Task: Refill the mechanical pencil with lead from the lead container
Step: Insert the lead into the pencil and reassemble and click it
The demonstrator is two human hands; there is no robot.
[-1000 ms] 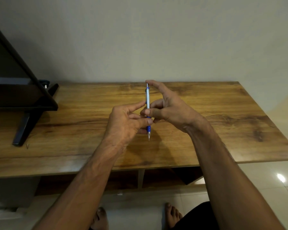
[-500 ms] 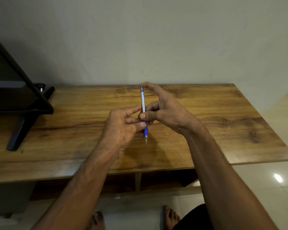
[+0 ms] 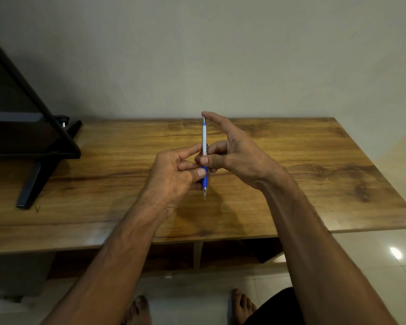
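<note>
The mechanical pencil (image 3: 204, 137) stands upright above the middle of the tabletop (image 3: 314, 184), the left hand (image 3: 171, 177) holding it from its left, the right hand (image 3: 239, 153) from its right, a screen (image 3: 21, 127) on the tabletop far to its left.

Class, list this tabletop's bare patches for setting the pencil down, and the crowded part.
Bare: brown wooden tabletop from right hand to its right edge; also between left hand and black angled stand. Crowded: centre, where both hands hold the blue-and-silver mechanical pencil.
</note>
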